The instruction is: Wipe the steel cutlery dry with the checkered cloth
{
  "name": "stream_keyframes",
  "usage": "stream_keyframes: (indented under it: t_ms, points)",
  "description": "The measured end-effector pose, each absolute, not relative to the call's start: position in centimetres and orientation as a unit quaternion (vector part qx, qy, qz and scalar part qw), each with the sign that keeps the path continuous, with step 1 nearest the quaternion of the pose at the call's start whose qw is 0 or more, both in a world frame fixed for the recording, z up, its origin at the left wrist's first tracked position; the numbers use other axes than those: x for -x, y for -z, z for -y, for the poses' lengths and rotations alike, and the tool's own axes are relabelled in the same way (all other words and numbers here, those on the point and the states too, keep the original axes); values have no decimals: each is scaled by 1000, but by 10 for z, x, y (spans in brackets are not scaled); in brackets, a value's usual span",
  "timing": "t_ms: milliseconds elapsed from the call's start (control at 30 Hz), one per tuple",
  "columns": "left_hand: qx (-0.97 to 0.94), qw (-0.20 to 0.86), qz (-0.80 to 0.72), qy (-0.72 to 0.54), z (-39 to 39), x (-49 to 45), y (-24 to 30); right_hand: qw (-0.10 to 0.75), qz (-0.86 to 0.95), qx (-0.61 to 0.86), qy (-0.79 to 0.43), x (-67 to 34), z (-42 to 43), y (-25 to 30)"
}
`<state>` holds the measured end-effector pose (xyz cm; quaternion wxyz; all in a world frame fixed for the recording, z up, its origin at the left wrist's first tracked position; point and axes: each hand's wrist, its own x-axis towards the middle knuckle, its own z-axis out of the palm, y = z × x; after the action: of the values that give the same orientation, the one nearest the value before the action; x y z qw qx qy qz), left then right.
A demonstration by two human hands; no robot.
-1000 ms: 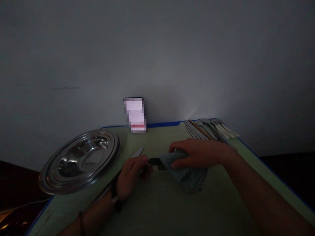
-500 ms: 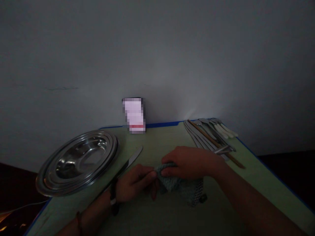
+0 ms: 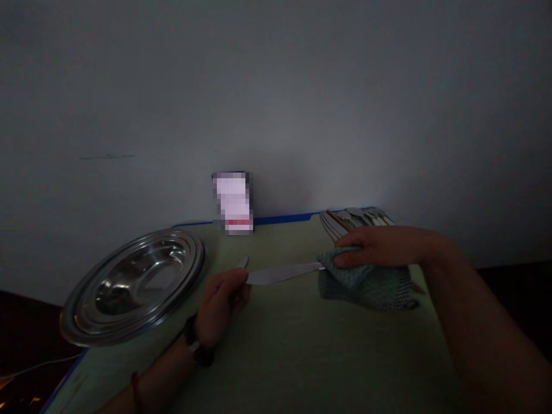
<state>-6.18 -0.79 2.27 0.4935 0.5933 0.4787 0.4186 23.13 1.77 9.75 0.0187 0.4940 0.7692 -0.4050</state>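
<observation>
My left hand (image 3: 222, 305) is closed round the handle end of a table knife (image 3: 282, 273), whose bare blade points right above the green table (image 3: 293, 351). My right hand (image 3: 383, 247) is closed on a grey-green checked cloth (image 3: 366, 284), pinching it round the far tip of the blade. The tip of a second knife (image 3: 244, 263) shows on the table just behind my left hand; the remainder of it is hidden.
A stack of round steel plates (image 3: 133, 282) sits at the table's left edge. Several pieces of cutlery (image 3: 353, 217) lie at the back right, partly behind my right hand. A small blurred upright object (image 3: 233, 201) leans against the wall.
My right hand has slid the cloth to the right along the blade, from beside my left hand out to the tip. The blade now shows bare between the hands.
</observation>
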Motion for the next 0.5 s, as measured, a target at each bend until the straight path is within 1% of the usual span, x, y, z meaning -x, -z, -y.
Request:
stream_keyframes:
  t_ms: [67,167,333,500]
  points:
    - [-570,479,-494,-449,7,61,-22,0,-736,-505,452,-245,-20,-95]
    - [-557,485,-472,-482,5,61,-17,-16,-727,-505,465,-247,-21,-92]
    - [-517,531,-433,-514,8,58,-13,-9,-766,-489,417,-228,-21,-96]
    - [-507,594,-392,-486,11,53,-12,11,-799,-468,377,-213,-19,-100]
